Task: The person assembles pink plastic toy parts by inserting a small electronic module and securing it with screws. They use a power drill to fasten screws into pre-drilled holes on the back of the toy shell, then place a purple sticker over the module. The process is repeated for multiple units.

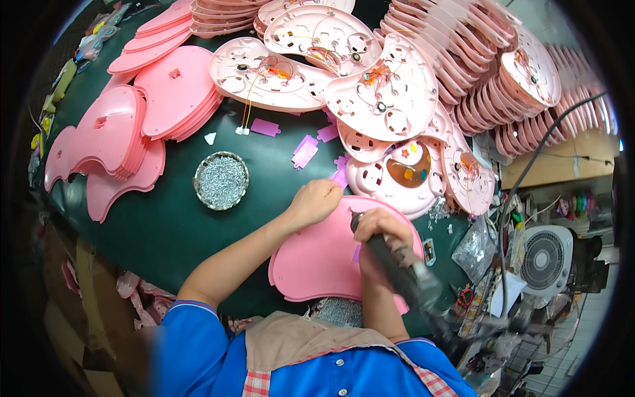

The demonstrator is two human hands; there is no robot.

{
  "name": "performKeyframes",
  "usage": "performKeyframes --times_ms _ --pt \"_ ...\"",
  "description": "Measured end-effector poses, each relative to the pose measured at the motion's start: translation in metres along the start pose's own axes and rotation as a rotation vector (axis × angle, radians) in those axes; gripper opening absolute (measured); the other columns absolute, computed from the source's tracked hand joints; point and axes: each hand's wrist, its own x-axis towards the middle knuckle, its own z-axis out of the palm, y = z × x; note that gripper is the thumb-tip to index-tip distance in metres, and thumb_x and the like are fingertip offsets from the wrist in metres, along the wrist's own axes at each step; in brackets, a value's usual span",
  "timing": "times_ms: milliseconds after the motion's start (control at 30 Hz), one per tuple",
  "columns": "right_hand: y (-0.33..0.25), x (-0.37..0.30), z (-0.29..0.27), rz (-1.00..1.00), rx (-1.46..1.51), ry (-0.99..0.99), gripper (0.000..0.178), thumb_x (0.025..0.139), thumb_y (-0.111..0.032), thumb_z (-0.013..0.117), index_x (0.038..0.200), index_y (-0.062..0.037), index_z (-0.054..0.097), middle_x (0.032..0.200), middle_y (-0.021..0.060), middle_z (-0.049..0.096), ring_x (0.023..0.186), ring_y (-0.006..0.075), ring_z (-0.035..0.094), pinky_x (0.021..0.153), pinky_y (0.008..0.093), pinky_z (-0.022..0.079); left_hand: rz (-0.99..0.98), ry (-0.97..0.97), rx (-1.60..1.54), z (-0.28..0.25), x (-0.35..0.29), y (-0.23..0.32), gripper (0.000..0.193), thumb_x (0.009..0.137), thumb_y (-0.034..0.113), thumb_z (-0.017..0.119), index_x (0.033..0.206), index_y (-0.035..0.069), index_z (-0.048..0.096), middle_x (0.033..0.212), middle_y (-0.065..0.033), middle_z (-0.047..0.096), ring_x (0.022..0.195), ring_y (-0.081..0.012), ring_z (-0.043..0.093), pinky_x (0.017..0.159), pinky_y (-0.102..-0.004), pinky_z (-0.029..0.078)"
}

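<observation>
A pink plastic cover plate (314,255) lies flat on the dark green table (165,225) right in front of me. My left hand (316,202) rests closed on the plate's far edge and presses it down. My right hand (378,228) grips a grey powered screwdriver (400,268), tip down on the plate near its upper right part. The tool's black cable (529,165) runs up to the right.
A round metal dish of small screws (221,180) sits left of my hands. Stacks of pink plates (132,126) fill the left, wired pink housings (331,73) the back, several small purple tabs (304,151) between. A white fan (546,255) stands at the right.
</observation>
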Motion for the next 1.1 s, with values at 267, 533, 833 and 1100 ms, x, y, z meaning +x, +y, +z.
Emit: performKeyframes --times_ms 267,533,833,1100 --pt "-0.072 0.032 -0.078 -0.195 0.056 0.479 0.115 0.085 -0.094 0.025 0.137 0.0066 0.045 0.067 0.0156 0.062 0.058 0.0242 0.058 0.060 0.0390 0.051 0.068 -0.198 0.087 -0.016 0.000 0.035 0.038 0.094 0.034 0.066 0.090 -0.004 0.070 0.081 -0.0130 0.067 0.077 -0.0155 0.064 0.071 -0.0364 0.052" --pt "-0.162 -0.050 -0.255 0.009 -0.828 0.445 0.089 0.094 -0.062 0.047 0.145 0.0105 0.039 0.119 0.0215 0.060 0.106 0.0291 0.059 0.096 0.0436 0.045 0.397 0.048 0.072 -0.075 -0.097 0.097 0.027 0.091 0.024 0.075 0.096 -0.001 0.066 0.078 -0.0087 0.064 0.081 -0.0131 0.062 0.069 -0.0375 0.048" --pt "-0.170 -0.053 -0.187 -0.782 -1.189 0.375 0.042 0.101 -0.020 0.053 0.123 0.0166 0.058 0.124 0.0312 0.064 0.110 0.0372 0.068 0.099 0.0457 0.055 -0.377 0.288 -0.040 -0.348 -0.404 0.031 0.031 0.082 0.012 0.082 0.109 -0.003 0.076 0.098 -0.0023 0.074 0.089 -0.0082 0.065 0.079 -0.0256 0.053" --pt "-0.116 -0.041 -0.140 -0.324 -0.838 0.426 0.029 0.107 -0.008 0.047 0.120 0.0150 0.061 0.118 0.0226 0.063 0.111 0.0311 0.064 0.102 0.0424 0.055 -0.614 0.966 1.201 -0.169 -0.525 -0.170 0.020 0.092 0.020 0.062 0.104 0.011 0.074 0.095 -0.0132 0.070 0.088 -0.0386 0.063 0.076 -0.0541 0.051"
